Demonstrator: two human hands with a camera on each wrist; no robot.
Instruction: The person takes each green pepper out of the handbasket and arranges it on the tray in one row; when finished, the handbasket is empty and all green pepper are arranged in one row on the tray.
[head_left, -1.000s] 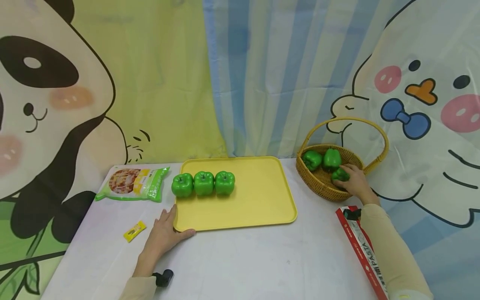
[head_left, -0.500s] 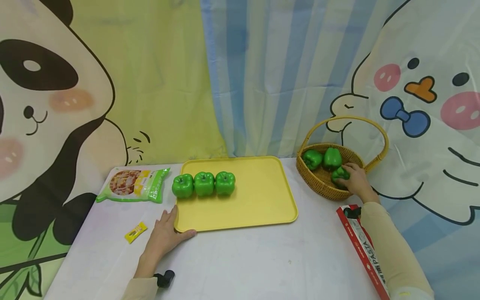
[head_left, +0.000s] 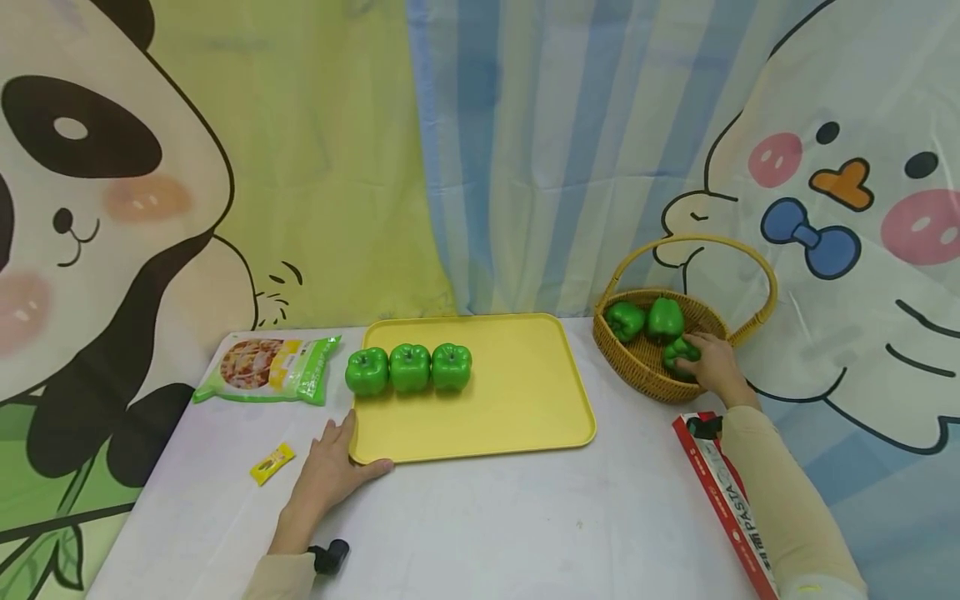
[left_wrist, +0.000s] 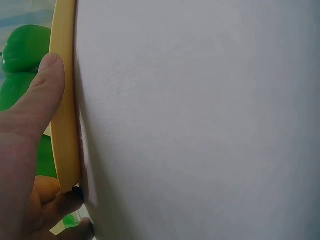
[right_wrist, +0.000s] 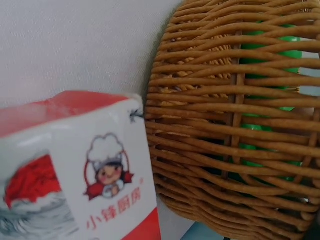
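Note:
My left hand (head_left: pixel 330 467) rests at the near left corner of a yellow tray (head_left: pixel 517 392), thumb along the front edge and fingers beside the left edge. In the left wrist view the thumb (left_wrist: pixel 47 85) lies against the tray rim (left_wrist: pixel 66 130). Three green bell peppers stand in a row on the tray's left half, the middle pepper (head_left: pixel 410 368) touching its neighbours. My right hand (head_left: pixel 717 367) reaches into a wicker basket (head_left: pixel 633 367) and grips a green bell pepper (head_left: pixel 677 353). Two more lie behind it, a left pepper (head_left: pixel 624 320) and an upright pepper (head_left: pixel 664 319).
A red and white pasta box (head_left: pixel 723 492) lies under the right forearm, close to the basket. The basket's tall handle (head_left: pixel 697 239) arches above it. At the left are a green and white food bag (head_left: pixel 262 368) and a small yellow packet (head_left: pixel 272 463). Printed curtains (head_left: pixel 510 167) hang behind the table.
Almost nothing moves. The right hand stays on the pepper in the basket, its fingers shifting very slightly; the left hand keeps its place at the tray corner.

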